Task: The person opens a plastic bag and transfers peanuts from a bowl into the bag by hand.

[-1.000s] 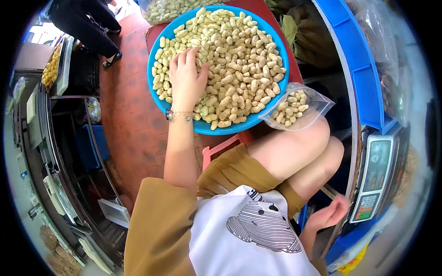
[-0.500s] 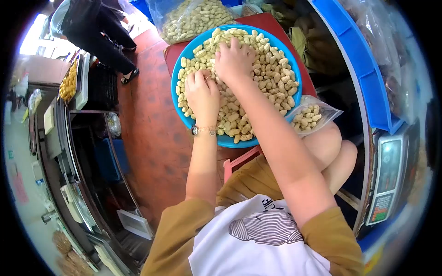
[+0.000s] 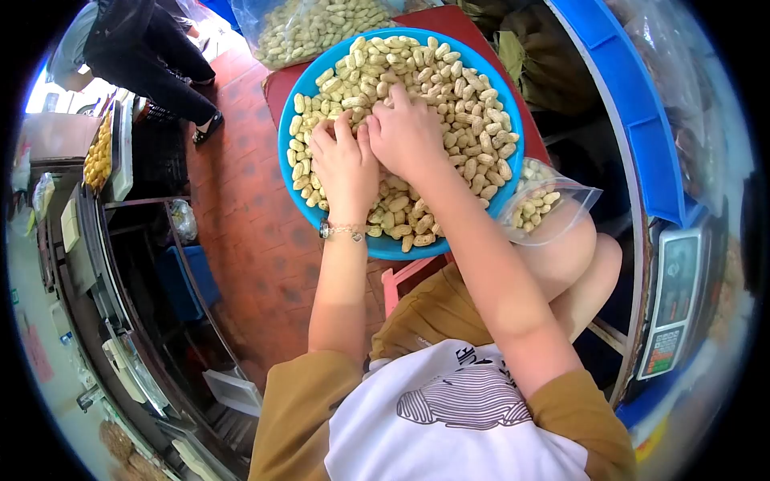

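Observation:
A round blue basin [image 3: 290, 172] is heaped with unshelled peanuts [image 3: 473, 120]. My left hand [image 3: 346, 164] is in the left-middle of the heap, its fingers bent down around some peanuts and its thumb near my right hand. Right beside it, almost touching, my right hand [image 3: 407, 136] has curled fingers closed into the peanuts near the centre. The fingertips of both hands are partly hidden, so how many nuts each holds cannot be seen. A bracelet [image 3: 346, 232] circles my left wrist.
The basin rests on a red stool or table [image 3: 277, 86]. A clear bag of peanuts [image 3: 321, 28] stands behind it, and a smaller open bag [image 3: 536, 210] lies by my knee. At right are a blue tray [image 3: 654, 152] and a scale [image 3: 674, 297]. Another person [image 3: 148, 48] bends over at upper left.
My right hand has drawn back slightly toward me and closer to my left hand, its fingers more curled. The whole view has shifted a little, moving the basin left.

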`<state>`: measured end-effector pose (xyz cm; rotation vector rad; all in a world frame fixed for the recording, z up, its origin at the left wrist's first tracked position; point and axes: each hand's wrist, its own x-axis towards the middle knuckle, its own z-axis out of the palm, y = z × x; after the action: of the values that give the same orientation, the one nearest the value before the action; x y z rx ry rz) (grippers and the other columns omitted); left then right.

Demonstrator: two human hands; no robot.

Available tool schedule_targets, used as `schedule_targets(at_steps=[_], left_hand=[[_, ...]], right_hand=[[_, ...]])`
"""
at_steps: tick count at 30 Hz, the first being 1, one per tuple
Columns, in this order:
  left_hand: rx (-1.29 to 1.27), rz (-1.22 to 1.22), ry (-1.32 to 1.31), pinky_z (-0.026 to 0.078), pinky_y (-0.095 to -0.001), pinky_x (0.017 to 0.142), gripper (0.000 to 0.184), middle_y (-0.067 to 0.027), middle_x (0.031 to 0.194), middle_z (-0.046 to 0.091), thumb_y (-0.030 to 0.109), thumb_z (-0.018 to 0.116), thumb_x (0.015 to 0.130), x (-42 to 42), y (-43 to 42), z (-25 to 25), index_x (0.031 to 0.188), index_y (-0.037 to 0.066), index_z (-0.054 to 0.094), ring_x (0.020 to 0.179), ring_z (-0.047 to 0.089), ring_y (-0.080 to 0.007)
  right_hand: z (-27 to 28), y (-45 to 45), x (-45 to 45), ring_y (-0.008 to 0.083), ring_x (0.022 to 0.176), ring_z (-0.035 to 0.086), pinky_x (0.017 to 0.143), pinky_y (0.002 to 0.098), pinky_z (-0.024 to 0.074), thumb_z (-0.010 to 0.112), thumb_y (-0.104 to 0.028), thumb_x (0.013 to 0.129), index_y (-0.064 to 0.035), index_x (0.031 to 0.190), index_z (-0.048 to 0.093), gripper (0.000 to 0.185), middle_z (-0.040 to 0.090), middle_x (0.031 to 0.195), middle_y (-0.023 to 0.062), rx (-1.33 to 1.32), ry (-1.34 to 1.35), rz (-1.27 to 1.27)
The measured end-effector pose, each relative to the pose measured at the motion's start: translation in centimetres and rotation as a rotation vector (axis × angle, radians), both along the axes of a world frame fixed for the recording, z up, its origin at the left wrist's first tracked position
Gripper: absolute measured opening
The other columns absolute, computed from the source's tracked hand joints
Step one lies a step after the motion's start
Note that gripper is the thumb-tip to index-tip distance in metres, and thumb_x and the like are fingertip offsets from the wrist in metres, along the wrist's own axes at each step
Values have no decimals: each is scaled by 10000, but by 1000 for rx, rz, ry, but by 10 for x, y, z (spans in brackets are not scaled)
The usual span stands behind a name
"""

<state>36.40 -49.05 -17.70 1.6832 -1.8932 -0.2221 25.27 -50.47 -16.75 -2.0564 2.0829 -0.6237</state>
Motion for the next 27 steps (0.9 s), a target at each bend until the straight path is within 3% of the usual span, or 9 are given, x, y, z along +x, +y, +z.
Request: schedule_targets(at_steps=[3, 6, 11, 15, 16, 22, 25, 27], left_hand=[[9, -4, 7, 422, -472, 915, 330, -201, 1185, 506, 271, 544, 967, 0, 1, 1, 1215, 57, 585, 1139, 471, -357], [-16, -28, -26, 437, -458, 892, 330, -194, 1131, 539, 270, 551, 962, 1, 2, 0, 1173, 21, 598, 1080, 502, -354], [-39, -36, -55, 444, -457, 883, 378, -184, 1118, 557, 286, 557, 955, -4, 2, -1, 1189, -9, 593, 1062, 526, -356], [-48, -199, 55, 429, -490, 939, 427, -244, 1209, 496, 180, 516, 918, -4, 1, -5, 1293, -23, 522, 1071, 521, -398], [65, -215, 113, 425, -493, 947, 457, -272, 1245, 464, 131, 485, 888, -3, 1, -3, 1319, -20, 493, 1077, 514, -421], [84, -279, 264, 431, -482, 931, 365, -236, 1157, 532, 119, 467, 885, -1, 1, 8, 1211, -16, 557, 1057, 523, -399], [210, -267, 515, 433, -472, 901, 277, -206, 1065, 583, 144, 478, 908, -1, 0, 13, 1107, -13, 591, 1007, 539, -375], [152, -246, 370, 439, -458, 874, 244, -194, 1013, 601, 163, 482, 925, 0, -1, 13, 1057, 0, 606, 968, 546, -370]], right_hand=[[-7, 6, -5, 353, 1011, 555, 870, 496, 429, 571, -287, 887, -86, 902, 721, 251, 602, 1106, 103, -79, -140, 16], [-14, 0, -14, 344, 1036, 519, 866, 483, 414, 567, -305, 890, -93, 932, 716, 262, 606, 1086, 96, -368, 62, -218], [-6, -11, -13, 341, 1080, 496, 899, 486, 403, 562, -332, 906, -95, 1034, 683, 295, 613, 1096, 98, -158, 191, -116], [-9, -7, -21, 320, 1097, 517, 944, 461, 408, 548, -312, 921, -87, 1055, 678, 292, 617, 1116, 115, -197, 111, 33], [-13, -5, -21, 315, 1097, 525, 953, 451, 409, 542, -304, 926, -85, 1056, 678, 288, 617, 1121, 120, -234, 86, 84], [-4, 11, -18, 307, 1014, 568, 915, 436, 424, 535, -274, 925, -86, 1019, 655, 242, 641, 1021, 121, -231, 81, 140], [-3, 25, -13, 304, 994, 568, 874, 452, 438, 540, -271, 916, -90, 1007, 646, 229, 635, 1008, 117, -228, -48, 120], [2, 30, -10, 308, 985, 561, 855, 463, 445, 545, -274, 912, -93, 1007, 646, 229, 621, 1044, 114, -102, -161, 141]])
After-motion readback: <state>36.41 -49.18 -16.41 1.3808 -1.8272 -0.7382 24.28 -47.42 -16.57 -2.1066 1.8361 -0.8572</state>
